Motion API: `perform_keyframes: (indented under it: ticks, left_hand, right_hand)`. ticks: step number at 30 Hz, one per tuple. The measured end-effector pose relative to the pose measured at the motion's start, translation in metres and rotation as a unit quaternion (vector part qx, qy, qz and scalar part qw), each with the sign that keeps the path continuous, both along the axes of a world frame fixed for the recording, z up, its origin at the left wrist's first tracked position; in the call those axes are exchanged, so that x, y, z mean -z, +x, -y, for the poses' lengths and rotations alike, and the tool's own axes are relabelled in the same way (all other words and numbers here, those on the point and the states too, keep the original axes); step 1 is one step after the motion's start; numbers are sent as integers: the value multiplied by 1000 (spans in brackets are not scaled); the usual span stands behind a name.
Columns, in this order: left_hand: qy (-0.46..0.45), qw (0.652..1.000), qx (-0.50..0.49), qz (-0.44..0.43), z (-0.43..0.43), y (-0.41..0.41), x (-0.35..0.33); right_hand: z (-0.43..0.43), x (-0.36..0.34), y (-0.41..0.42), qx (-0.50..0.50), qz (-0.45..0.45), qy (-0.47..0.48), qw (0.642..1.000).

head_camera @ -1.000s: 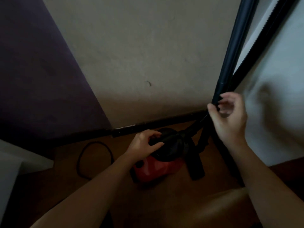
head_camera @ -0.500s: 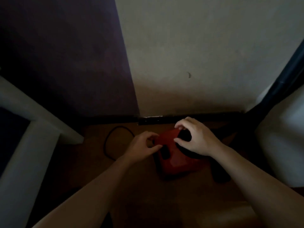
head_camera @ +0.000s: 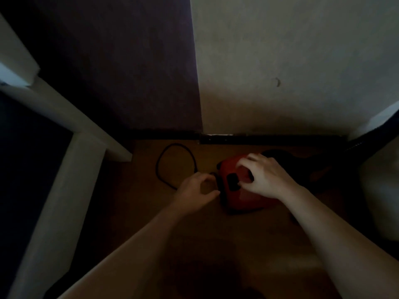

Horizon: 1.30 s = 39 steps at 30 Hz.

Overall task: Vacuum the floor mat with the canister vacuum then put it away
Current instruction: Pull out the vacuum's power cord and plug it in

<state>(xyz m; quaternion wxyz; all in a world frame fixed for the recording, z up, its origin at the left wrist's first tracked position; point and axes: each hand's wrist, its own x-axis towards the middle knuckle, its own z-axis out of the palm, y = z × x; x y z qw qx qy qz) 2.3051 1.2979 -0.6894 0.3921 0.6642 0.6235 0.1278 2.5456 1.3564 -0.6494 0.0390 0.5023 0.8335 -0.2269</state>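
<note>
While canister vacuum [head_camera: 244, 197] sits under right grip [head_camera: 267, 178], which clasps its top | left grip [head_camera: 194, 192] beside, closure unclear

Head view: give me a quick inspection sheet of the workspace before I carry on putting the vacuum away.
Surface: brown wooden floor, dimly lit.
Job's things: red canister vacuum on the floor near the baseboard; its black hose runs off to the right; floor mat not in view.
Clutter: nothing seen.
Hands: right hand curls over the vacuum's top; left hand curled at the vacuum's left end, grip unclear.
Cables: black cord loops on the floor left of the vacuum.
Surroundings: purple wall, beige wall, white furniture frame on the left.
</note>
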Motion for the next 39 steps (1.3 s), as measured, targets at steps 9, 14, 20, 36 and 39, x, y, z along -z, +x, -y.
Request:
perform_keyframes:
  ticks: [9, 14, 20, 36, 39]
  left_hand:
    - [18, 999, 29, 14, -14, -10, 31]
    - [-13, 998, 49, 33, -8, -18, 27]
    - [-4, 997, 56, 48, -21, -25, 40]
    - [6, 993, 121, -7, -58, -3, 102]
    - [5, 991, 131, 20, -64, -4, 113]
  right_hand:
    - [-16, -27, 5, 35, -12, 0, 999]
    - [13, -65, 1, 35, -30, 29, 999]
    - [8, -71, 11, -57, 128, -1, 990]
    - [2, 10, 23, 29, 28, 26, 999]
    - [4, 21, 29, 55, -25, 40, 997]
